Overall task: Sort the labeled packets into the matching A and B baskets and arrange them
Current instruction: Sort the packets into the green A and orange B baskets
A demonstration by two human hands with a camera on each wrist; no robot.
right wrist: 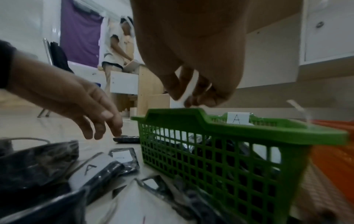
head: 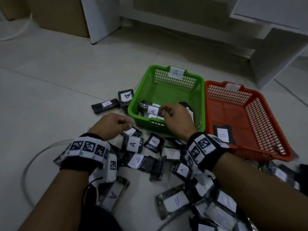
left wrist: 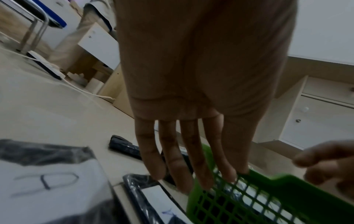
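Observation:
The green basket (head: 141, 95) marked A sits at centre with several A packets in its near end. My right hand (head: 164, 112) reaches over its near rim and pinches a white-labelled A packet (head: 153, 111); in the right wrist view the packet's white edge (right wrist: 188, 89) shows between finger and thumb above the basket (right wrist: 249, 130). My left hand (head: 128, 125) hovers empty, fingers (left wrist: 184, 166) straight and pointing down, over loose packets left of the basket (left wrist: 249, 197). The orange basket (head: 260, 124) to the right holds one B packet (head: 222, 134).
Several loose black packets lie on the floor tiles near me, among them an A packet (head: 133, 144) and a B packet (head: 138, 160); two more (head: 106, 105) lie left of the green basket. A white cable (head: 26, 164) loops at left. White cabinets (head: 200, 22) stand behind.

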